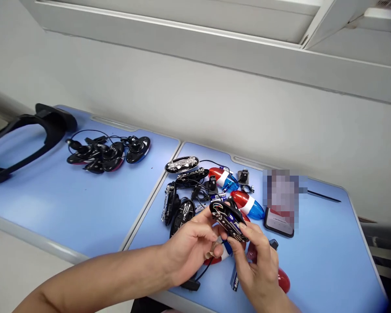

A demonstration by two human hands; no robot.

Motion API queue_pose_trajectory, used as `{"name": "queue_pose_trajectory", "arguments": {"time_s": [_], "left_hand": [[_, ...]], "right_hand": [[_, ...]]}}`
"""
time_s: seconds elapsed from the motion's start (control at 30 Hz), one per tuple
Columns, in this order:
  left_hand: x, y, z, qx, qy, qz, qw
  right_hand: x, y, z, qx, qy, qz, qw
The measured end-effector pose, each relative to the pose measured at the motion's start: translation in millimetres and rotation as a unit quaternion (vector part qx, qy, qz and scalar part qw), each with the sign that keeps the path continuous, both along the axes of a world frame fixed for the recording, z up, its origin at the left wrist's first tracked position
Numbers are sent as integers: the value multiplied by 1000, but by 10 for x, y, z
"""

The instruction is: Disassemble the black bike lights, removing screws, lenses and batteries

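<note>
Both hands pinch one black light module

Left hand and right hand grip the module; red-blue covers lie just beyond, phone beside the right.

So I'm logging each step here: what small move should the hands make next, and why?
Probably press the black oval base down toward the red, white and blue cover beneath it. Both the left hand and the right hand already pinch the base at its ends, circuit side up, just above that cover, so closing the two seems nearest.
</note>
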State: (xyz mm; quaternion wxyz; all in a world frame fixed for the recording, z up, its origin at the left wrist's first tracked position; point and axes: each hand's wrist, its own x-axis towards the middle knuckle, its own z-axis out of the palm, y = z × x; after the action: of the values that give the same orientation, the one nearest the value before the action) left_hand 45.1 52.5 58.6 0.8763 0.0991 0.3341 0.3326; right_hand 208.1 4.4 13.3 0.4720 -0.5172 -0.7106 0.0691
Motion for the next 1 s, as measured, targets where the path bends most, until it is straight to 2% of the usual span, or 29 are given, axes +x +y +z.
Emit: {"name": "queue_pose_trajectory", "arguments": {"time_s": [0.1,0.2,0.37,0.47,0.6,0.7,0.87,1.0], "left_hand": [[-38,48,10,70,36,-19,997],[-65,114,16,129,112,-50,984],[-52,128,2,194,173,-59,964],[-37,84,-14,200,190,-44,960],[-27,34,-32,199,207,-10,958],[-27,12,-45,194,210,8,958],[-44,-18,-95,200,200,26,959],[-84,-32,-141,238,225,17,945]], "right_hand": [[27,23,65,-68,-1,-16,998],[64,30,133,-141,8,-2,990],[108,29,224,-182,60,20,981],[105,21,248,-152,63,17,986],[106,10,258,-46,-1,-52,998],[135,13,270,8,-13,-84,996],[150,26,264,3,3,-49,999],[126,34,236,-11,13,-29,999]]}}
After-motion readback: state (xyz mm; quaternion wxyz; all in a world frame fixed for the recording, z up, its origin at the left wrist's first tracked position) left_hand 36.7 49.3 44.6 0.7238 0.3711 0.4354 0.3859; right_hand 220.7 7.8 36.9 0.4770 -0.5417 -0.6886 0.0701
